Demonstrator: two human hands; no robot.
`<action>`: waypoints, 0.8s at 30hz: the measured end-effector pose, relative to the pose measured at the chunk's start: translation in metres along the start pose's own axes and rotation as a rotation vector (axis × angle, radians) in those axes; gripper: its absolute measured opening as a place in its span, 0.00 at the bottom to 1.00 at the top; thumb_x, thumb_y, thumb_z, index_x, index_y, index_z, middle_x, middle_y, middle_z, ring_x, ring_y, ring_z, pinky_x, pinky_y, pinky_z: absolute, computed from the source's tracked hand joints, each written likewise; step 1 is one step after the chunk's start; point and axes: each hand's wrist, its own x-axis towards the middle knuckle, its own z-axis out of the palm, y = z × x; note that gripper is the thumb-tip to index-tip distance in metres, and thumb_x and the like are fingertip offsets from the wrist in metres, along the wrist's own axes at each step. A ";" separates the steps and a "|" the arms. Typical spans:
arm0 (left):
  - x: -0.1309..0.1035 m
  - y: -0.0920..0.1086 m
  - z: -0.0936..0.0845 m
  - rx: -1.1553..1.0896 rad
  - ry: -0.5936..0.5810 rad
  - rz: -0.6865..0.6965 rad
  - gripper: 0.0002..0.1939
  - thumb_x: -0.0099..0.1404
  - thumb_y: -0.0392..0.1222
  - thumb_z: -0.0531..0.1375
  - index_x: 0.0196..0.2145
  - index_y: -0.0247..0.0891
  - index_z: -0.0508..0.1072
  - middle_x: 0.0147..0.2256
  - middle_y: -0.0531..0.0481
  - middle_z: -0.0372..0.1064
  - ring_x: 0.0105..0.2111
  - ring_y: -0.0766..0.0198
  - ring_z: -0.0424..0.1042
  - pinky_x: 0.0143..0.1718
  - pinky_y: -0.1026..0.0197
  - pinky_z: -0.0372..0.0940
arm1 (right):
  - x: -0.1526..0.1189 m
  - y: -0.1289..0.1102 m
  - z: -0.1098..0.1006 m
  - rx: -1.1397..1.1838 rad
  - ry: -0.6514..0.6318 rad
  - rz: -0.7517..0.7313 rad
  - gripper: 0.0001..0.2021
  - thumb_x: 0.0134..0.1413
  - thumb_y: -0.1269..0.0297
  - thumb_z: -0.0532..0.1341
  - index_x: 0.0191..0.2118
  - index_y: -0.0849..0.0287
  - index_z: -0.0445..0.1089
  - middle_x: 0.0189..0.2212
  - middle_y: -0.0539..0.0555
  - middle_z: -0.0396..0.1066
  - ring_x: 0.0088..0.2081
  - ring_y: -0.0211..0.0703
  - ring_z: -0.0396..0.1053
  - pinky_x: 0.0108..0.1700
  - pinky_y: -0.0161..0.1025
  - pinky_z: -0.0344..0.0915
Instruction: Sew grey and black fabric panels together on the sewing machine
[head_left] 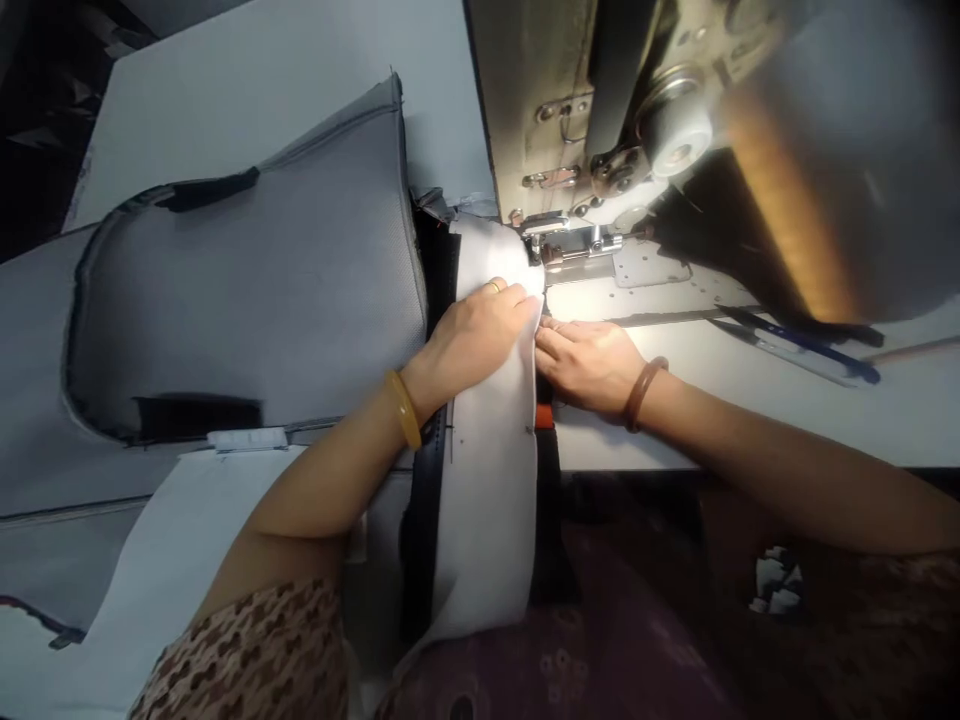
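A long white fabric strip point(487, 500) runs from my lap up to the presser foot point(535, 250) of a sewing machine point(547, 110). My left hand point(484, 330) lies over the strip just below the foot, its fingers closed on the fabric near the right edge. At that same edge, the fingers of my right hand point(589, 362) are pressed together on the layered fabric; their tips are partly hidden. Beneath the edge shows a black strip point(546, 500) with an orange patch point(544, 416). Joined along the left side is a grey fabric panel point(262, 290) with black trim.
On the white table point(637, 440) to the right lie thread snips point(795, 345) with a blue handle. A blurred dark shape with an orange-lit edge point(787, 200) hangs at the upper right. More grey fabric point(37, 360) and white material point(172, 560) spread out at left.
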 end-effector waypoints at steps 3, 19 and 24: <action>0.006 -0.002 0.000 0.003 -0.023 0.005 0.16 0.69 0.31 0.44 0.41 0.33 0.71 0.39 0.45 0.68 0.41 0.59 0.66 0.38 0.61 0.63 | -0.001 0.002 0.001 -0.015 0.025 0.028 0.17 0.61 0.76 0.44 0.41 0.64 0.71 0.35 0.59 0.72 0.40 0.45 0.68 0.31 0.38 0.59; 0.022 -0.019 0.005 0.120 0.038 0.065 0.14 0.69 0.34 0.46 0.41 0.31 0.71 0.37 0.42 0.69 0.40 0.57 0.67 0.36 0.60 0.62 | 0.005 0.009 0.006 0.115 -0.082 0.135 0.16 0.57 0.74 0.50 0.49 0.71 0.67 0.46 0.67 0.70 0.56 0.55 0.62 0.41 0.43 0.67; 0.018 -0.017 0.007 0.113 0.068 0.095 0.14 0.69 0.35 0.46 0.39 0.30 0.71 0.37 0.41 0.69 0.39 0.55 0.68 0.41 0.56 0.64 | 0.006 0.010 -0.003 0.147 -0.132 0.181 0.13 0.58 0.71 0.52 0.46 0.66 0.69 0.44 0.62 0.71 0.50 0.50 0.65 0.40 0.40 0.64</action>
